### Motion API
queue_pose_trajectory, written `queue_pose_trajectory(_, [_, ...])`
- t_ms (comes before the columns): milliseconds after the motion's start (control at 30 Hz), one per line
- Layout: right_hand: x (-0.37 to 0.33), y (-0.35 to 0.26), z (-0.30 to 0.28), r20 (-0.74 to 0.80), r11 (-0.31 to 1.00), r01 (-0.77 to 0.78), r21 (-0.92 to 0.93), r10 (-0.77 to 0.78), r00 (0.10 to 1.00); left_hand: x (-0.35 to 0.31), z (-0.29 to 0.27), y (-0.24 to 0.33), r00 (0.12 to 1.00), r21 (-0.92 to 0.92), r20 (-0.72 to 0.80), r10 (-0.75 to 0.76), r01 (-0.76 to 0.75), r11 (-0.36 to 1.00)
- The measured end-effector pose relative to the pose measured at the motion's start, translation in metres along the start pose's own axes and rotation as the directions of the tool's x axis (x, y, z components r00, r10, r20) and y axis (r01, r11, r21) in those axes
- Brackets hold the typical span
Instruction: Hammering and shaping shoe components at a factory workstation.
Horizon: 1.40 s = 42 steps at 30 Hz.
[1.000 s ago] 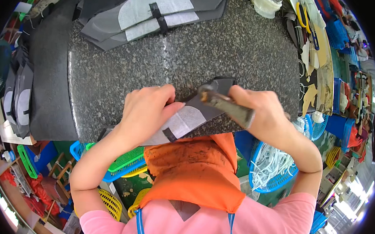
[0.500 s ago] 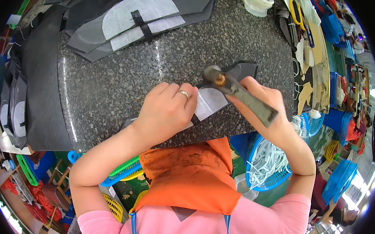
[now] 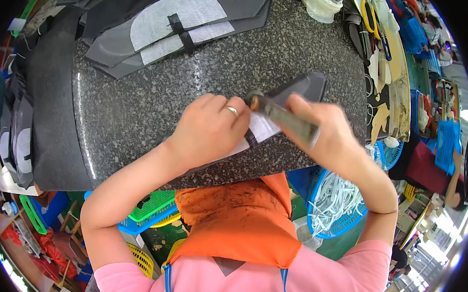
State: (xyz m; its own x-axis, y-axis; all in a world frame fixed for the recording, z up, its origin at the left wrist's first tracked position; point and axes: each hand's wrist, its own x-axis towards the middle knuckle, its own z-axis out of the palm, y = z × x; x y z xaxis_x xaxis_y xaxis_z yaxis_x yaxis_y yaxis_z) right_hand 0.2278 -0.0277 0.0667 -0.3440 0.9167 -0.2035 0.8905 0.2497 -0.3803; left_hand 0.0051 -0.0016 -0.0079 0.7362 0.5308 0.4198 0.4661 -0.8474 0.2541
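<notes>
Left hand [image 3: 208, 125]: one; fingers curled, resting on the piece.
Right hand [image 3: 334, 128]: one; closed round one hammer [image 3: 289, 121].
Hammer face: over the piece; from where I stand, contact cannot be told.
Piece [image 3: 264, 127]: one, white-patched, slantwise on the slab [image 3: 145, 100].
Far pieces [image 3: 177, 19]: two white patches visible, overlapping.
Scissors [image 3: 370, 18]: one pair.

From my head, the left of two fisheye cameras faces steeply down, close above my left hand [image 3: 208, 127] and right hand [image 3: 332, 131], taking in my orange apron [image 3: 234, 229] near and the speckled worktop [image 3: 134, 116] beyond, its edges bowing left and right.
</notes>
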Motion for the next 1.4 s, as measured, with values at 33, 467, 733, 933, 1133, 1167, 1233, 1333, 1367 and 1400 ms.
queue_pose_trajectory(33, [-0.001, -0.002, 0.002, 0.089, 0.999, -0.015, -0.043, 0.019, 0.996, -0.003, -0.003, -0.002, 1.0, -0.004, -0.002, -0.001, 0.001, 1.0])
queue_pose_trajectory(467, [0.008, -0.017, 0.022, 0.063, 0.991, 0.132, 0.029, -0.134, 0.989, -0.037, -0.019, -0.002, 0.972, -0.135, 0.082, -0.22, 0.229, 0.964])
queue_pose_trajectory(733, [0.014, -0.034, 0.022, 0.078, 0.981, 0.192, 0.038, -0.195, 0.978, -0.06, -0.026, -0.004, 0.983, -0.177, 0.007, -0.185, 0.183, 0.967])
queue_pose_trajectory(933, [0.017, -0.049, 0.024, 0.054, 0.969, 0.245, -0.024, -0.243, 0.968, -0.067, -0.032, 0.001, 0.983, -0.114, -0.012, -0.182, 0.18, 0.977])
queue_pose_trajectory(1133, [0.025, -0.052, 0.023, 0.043, 0.967, 0.253, 0.015, -0.254, 0.966, -0.086, -0.041, 0.004, 0.95, -0.179, 0.022, -0.311, 0.309, 0.934])
queue_pose_trajectory(1167, [0.024, -0.055, 0.028, 0.041, 0.964, 0.265, 0.018, -0.265, 0.963, -0.088, -0.04, 0.006, 0.978, -0.055, -0.053, -0.202, 0.199, 0.979])
queue_pose_trajectory(1233, [0.017, -0.061, 0.041, 0.05, 0.933, 0.355, -0.066, -0.352, 0.935, -0.092, -0.044, 0.006, 0.98, -0.052, -0.055, -0.19, 0.187, 0.981])
queue_pose_trajectory(1333, [0.021, -0.054, 0.034, 0.022, 0.946, 0.323, -0.038, -0.322, 0.946, -0.099, -0.045, 0.003, 0.945, -0.161, -0.049, -0.323, 0.312, 0.936])
queue_pose_trajectory(1367, [0.023, -0.049, 0.03, -0.041, 0.954, 0.3, 0.031, -0.298, 0.954, -0.099, -0.042, 0.005, 0.954, -0.133, -0.066, -0.293, 0.282, 0.95])
queue_pose_trajectory(1400, [0.021, -0.052, 0.02, -0.029, 0.967, 0.255, 0.0, -0.255, 0.967, -0.099, -0.04, 0.01, 0.958, -0.098, -0.08, -0.276, 0.268, 0.959])
